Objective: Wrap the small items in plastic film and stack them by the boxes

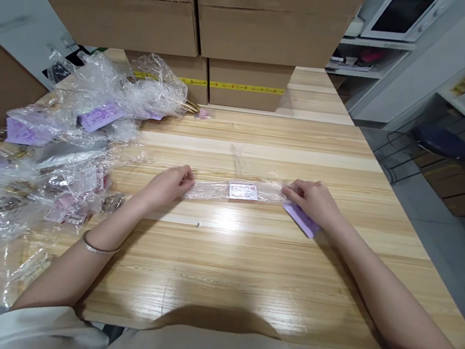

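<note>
A long clear plastic bag (214, 190) lies stretched flat across the wooden table (248, 255), with a small white-and-pink label (243, 191) at its middle. My left hand (170, 183) pinches the bag's left end, fingers closed. My right hand (311, 200) grips the bag's right end, fingers curled. A lilac card (303, 219) sticks out from under my right hand, and the hand also seems to hold it. A thin metal bangle (98, 247) sits on my left wrist.
A heap of crumpled clear bags with lilac cards (72, 139) covers the table's left side. Stacked cardboard boxes (191, 18) stand along the far edge. Shelves, a microwave (402, 14) and a stool (440, 143) are at the right.
</note>
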